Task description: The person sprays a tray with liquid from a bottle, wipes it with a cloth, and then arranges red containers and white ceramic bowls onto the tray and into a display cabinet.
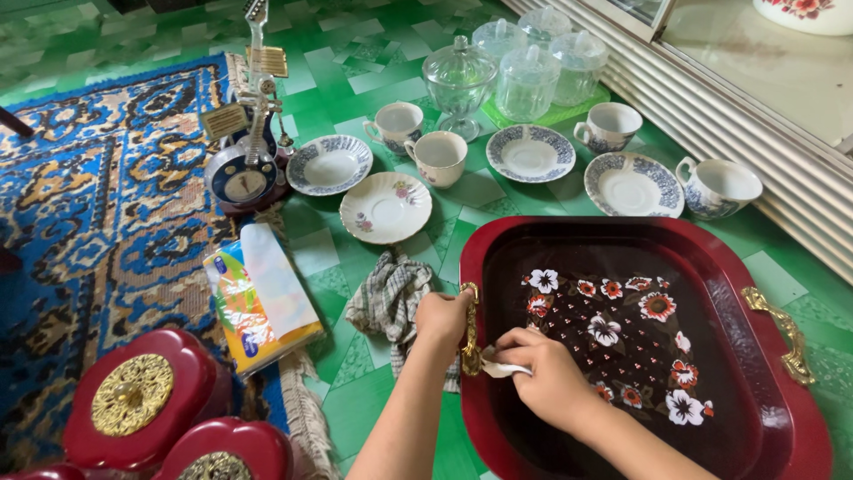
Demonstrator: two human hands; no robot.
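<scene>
Firmly steady the red tray — left hand clasping its near-edge gold handle — while the right hand, closed on a white cloth, wipes beside that handle.

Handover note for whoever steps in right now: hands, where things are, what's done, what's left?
Left hand: gripping the tray's near gold handle.
Right hand: pressing a small white cloth on the tray's inner rim beside that handle.
Dark red tray with flower print lies flat on the green floor.
Checked rag lies left of the tray; cups and saucers stand beyond it.
Done: cannot tell how much is wiped.
Left: probably the rest of the tray; far handle is untouched.
</scene>
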